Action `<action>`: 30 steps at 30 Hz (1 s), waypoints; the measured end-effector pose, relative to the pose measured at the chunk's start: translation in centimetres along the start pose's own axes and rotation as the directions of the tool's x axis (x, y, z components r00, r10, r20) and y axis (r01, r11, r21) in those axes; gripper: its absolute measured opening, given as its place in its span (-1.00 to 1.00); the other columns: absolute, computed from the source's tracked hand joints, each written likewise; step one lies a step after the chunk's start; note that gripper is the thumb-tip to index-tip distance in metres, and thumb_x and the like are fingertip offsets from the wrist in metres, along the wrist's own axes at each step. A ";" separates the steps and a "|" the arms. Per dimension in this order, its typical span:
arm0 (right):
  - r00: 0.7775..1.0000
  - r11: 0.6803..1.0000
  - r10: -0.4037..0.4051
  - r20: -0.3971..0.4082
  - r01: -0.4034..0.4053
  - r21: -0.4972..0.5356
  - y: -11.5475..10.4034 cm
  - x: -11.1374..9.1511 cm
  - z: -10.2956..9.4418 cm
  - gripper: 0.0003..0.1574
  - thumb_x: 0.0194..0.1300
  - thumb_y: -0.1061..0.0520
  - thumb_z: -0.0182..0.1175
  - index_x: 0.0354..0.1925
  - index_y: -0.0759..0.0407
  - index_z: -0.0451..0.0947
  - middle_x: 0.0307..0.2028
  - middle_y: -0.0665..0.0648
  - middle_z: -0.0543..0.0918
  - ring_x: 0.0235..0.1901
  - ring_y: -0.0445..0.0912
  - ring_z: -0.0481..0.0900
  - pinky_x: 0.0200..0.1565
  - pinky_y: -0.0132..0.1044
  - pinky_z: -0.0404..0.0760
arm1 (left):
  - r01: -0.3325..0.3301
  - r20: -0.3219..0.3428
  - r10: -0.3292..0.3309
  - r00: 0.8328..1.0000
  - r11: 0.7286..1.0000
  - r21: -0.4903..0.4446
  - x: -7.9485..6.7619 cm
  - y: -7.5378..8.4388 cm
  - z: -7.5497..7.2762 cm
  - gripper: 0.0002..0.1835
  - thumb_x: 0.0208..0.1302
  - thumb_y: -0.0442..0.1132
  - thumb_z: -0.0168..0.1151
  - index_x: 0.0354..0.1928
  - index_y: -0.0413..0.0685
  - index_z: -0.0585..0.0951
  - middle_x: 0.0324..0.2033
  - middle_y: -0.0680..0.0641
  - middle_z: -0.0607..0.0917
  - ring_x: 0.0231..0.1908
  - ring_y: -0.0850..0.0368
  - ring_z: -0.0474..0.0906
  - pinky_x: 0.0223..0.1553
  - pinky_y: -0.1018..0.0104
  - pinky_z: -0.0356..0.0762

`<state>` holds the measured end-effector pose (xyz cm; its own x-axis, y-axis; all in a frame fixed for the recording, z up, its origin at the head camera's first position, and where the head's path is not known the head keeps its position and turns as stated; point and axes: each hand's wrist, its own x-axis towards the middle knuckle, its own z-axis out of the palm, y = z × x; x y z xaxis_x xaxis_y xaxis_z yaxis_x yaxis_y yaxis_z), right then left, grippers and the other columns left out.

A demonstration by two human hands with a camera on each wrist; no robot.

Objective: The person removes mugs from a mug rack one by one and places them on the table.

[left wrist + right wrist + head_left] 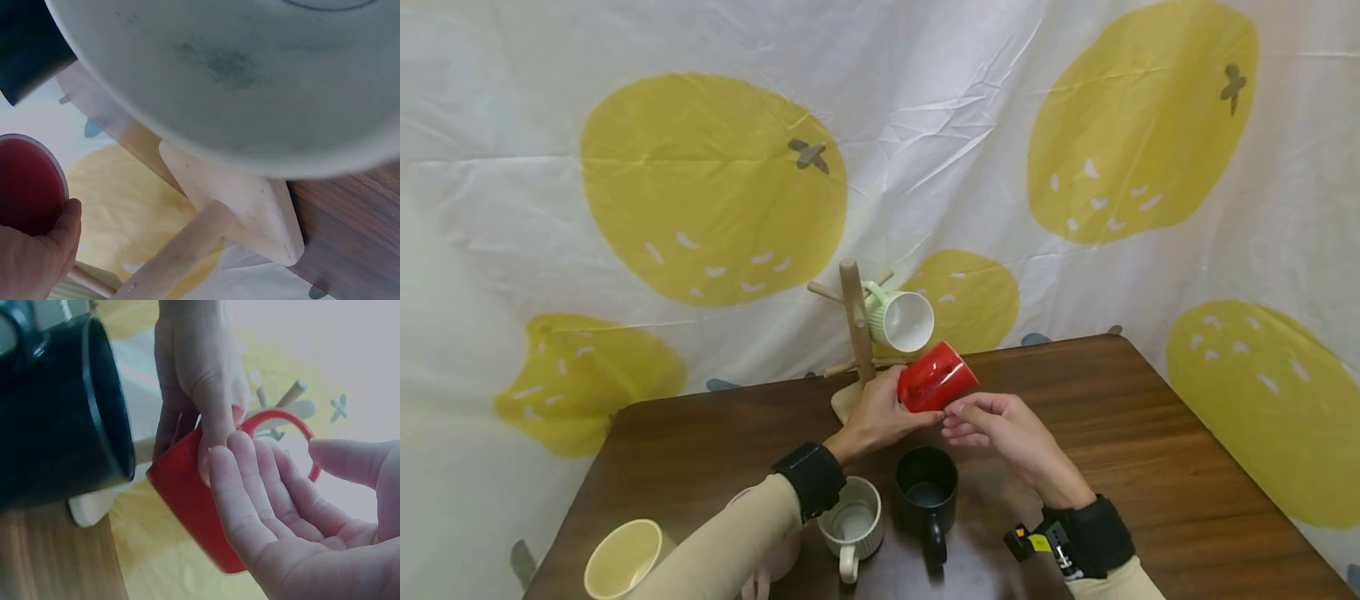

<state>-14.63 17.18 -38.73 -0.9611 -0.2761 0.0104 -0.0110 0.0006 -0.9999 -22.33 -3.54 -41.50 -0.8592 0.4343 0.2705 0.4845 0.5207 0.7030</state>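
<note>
My left hand (876, 417) grips a glossy red mug (938, 375), tilted above the table. In the left wrist view, the mug's red round end (28, 181) shows beside my thumb. My right hand (1007, 433) is at the mug's lower side, fingers loosely bent and thumb spread apart. Seen from the right wrist, its thumb meets or overlaps the red handle (284, 414); contact is unclear. Just behind stands a wooden mug tree (856, 317), where a pale green ribbed mug (877, 325) hangs on an upper peg, its mouth facing right.
On the dark wooden table (1112, 433), a black mug (925, 521) and a cream ribbed mug (868, 542) stand in front of my hands. A pinkish mug (786, 554) is partly behind my left sleeve. At front left is a yellow cup (657, 550). Lemon-print cloth (917, 75) hangs behind.
</note>
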 end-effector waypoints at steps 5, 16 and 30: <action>0.998 0.996 -0.021 -0.062 0.026 0.088 -1.0 0.8 1.1 -0.53 0.48 0.18 0.09 0.11 0.60 0.44 -0.10 0.35 0.70 -0.13 0.04 0.73 0.02 -0.15 0.65 | -0.019 -0.029 0.020 0.999 1.000 0.015 0.0 0.2 0.0 -0.34 0.03 -0.06 0.51 0.14 -0.20 0.49 -0.06 -0.13 0.69 -0.14 0.03 0.62 -0.08 0.24 0.62; 0.987 0.973 0.042 -0.154 -0.005 0.231 -2.0 1.9 2.5 -0.49 0.52 0.12 0.05 0.23 0.51 0.41 0.00 0.32 0.69 -0.08 -0.02 0.72 0.07 -0.16 0.61 | -0.026 -0.072 0.028 0.997 0.999 0.033 -0.3 0.1 0.3 -0.41 -0.01 -0.03 0.53 0.03 -0.16 0.57 -0.17 -0.09 0.73 -0.24 0.07 0.64 -0.18 0.32 0.60; 0.966 0.844 0.124 -0.225 0.016 0.536 -1.9 2.9 4.0 -0.46 0.53 0.20 -0.01 0.34 0.49 0.24 -0.13 0.12 0.74 -0.15 -0.12 0.73 0.07 -0.20 0.59 | 0.002 -0.064 0.001 0.998 0.999 0.049 -0.5 0.3 0.7 -0.41 0.00 0.08 0.51 -0.01 -0.14 0.59 -0.21 -0.08 0.71 -0.27 0.07 0.62 -0.22 0.29 0.58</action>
<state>-16.30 12.55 -36.81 -0.9922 -0.0506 -0.1135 0.1233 -0.5190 -0.8459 -21.64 -3.14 -41.89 -0.8676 0.3867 0.3128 0.4900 0.5573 0.6703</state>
